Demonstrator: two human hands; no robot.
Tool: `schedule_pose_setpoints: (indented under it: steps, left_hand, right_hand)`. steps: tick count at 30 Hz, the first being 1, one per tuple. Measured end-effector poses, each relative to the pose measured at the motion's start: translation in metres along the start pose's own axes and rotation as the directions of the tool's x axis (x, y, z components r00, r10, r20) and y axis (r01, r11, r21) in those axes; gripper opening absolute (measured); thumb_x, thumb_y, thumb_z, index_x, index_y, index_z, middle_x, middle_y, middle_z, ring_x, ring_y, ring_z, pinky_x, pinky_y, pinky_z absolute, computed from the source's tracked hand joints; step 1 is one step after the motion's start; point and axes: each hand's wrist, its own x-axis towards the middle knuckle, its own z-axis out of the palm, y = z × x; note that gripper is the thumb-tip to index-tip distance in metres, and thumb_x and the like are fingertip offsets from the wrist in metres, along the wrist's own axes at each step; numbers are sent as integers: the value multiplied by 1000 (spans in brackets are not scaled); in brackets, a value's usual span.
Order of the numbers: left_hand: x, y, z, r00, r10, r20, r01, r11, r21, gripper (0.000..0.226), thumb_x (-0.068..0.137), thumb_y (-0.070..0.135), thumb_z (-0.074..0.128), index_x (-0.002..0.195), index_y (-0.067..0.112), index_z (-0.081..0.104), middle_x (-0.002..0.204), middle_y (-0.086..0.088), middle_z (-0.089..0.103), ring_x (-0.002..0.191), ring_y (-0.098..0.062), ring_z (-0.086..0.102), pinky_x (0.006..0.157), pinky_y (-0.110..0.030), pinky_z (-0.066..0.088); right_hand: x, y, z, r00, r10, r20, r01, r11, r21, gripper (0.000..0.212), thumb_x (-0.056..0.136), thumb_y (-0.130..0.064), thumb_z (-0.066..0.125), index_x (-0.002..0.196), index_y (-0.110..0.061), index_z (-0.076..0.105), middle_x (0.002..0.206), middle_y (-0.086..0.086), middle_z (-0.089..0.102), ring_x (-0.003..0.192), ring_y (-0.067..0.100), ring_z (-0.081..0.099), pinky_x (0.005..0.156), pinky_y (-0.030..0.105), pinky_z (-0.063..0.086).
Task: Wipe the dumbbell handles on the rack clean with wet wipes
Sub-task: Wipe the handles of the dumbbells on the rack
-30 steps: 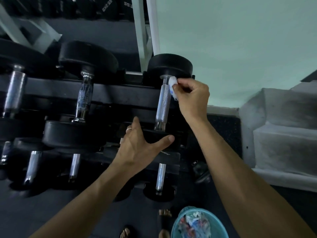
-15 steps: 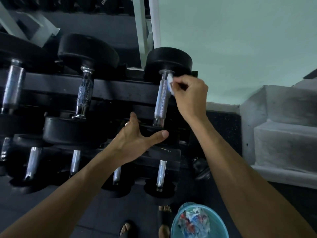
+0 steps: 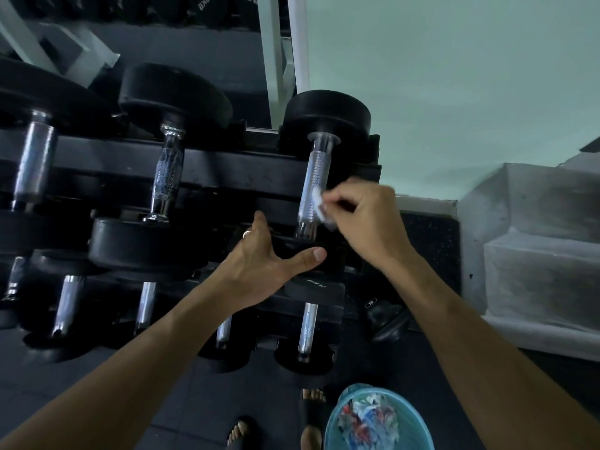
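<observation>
A black dumbbell rack [image 3: 227, 172] holds rows of dumbbells with chrome handles. The rightmost top dumbbell has a knurled handle [image 3: 313, 177]. My right hand [image 3: 367, 219] pinches a small white wet wipe [image 3: 319, 207] against the lower right side of that handle. My left hand [image 3: 263, 264] rests on this dumbbell's near black head [image 3: 311, 251], thumb stretched across its front, fingers over the top. A ring shows on one finger. Two more top-row handles [image 3: 167, 177] stand to the left.
A teal bin [image 3: 376, 417] with crumpled wipes stands on the dark floor by my sandalled feet [image 3: 243, 431]. Grey concrete steps [image 3: 535, 241] rise at the right. A white post [image 3: 282, 60] stands behind the rack. Lower-row dumbbell handles [image 3: 306, 329] stick out below my left hand.
My right hand has slid the wipe down the handle, from just under the far head to near the lower end. My left hand stays on the near head.
</observation>
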Motion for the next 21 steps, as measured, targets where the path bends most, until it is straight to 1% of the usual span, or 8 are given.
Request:
schedule_pose_setpoints:
  steps: [3,5,8,10,14,16,18,21]
  left_hand:
    - [0,-1,0,1000,-2,-10,2,1000,16,129,64,75,55,154,12,-12,164,-7,9,150,-20,14,101,-20,17]
    - [0,-1,1,1000,3,-20,-3,1000,17,127,66,75,55,155,12,-12,164,-7,8,150,-20,13,104,-21,17]
    - [0,-2,3,999,11,-51,-11,1000,6,124,69,73,56,155,13,-11,164,-6,6,150,-20,13,102,-21,17]
    - [-1,-2,4,997,14,-70,-14,1000,-6,127,66,74,58,155,13,-9,164,-6,9,149,-20,15,104,-21,18]
    - [-3,1,11,991,12,-131,-13,1000,-8,123,71,67,68,156,13,-2,160,-7,24,145,-19,27,97,-19,23]
    - [-4,6,17,981,14,-193,-7,999,41,125,70,67,70,155,11,-1,159,-12,24,145,-24,27,106,-25,27]
    - [-7,13,24,965,15,-263,13,995,103,129,67,71,71,155,8,1,157,-17,25,145,-27,27,115,-38,31]
    - [-6,18,31,955,-6,-297,49,989,137,126,63,74,71,151,5,14,150,-17,35,138,-28,36,108,-40,40]
  right_hand:
    - [-7,-1,-2,995,-41,95,42,999,-12,8,83,-5,77,91,-7,78,82,-3,72,71,5,68,68,13,52]
    - [9,0,-2,1000,16,-2,-16,999,49,7,84,-4,76,89,-8,78,80,-3,73,70,4,69,66,15,55]
    - [21,-2,4,976,124,-179,-93,980,174,7,84,-3,76,86,-10,77,74,-17,67,69,-4,67,65,10,51]
    - [6,-1,8,977,178,-114,-154,969,191,9,83,-2,76,83,-11,75,73,-18,66,66,-7,64,63,9,48]
    - [-18,3,1,950,267,165,-294,940,171,21,81,0,78,75,-20,73,72,-11,69,63,-6,63,62,10,46]
    - [-6,3,-1,951,297,86,-309,926,219,24,80,0,78,73,-22,71,72,-11,69,62,-7,62,61,7,45]
    - [4,1,0,939,342,-23,-321,901,293,17,81,-4,78,75,-18,71,76,-7,71,65,-6,63,63,7,46]
    - [-8,-2,1,930,363,53,-362,885,293,15,84,-4,76,78,-17,70,80,-4,72,69,-5,65,64,7,46]
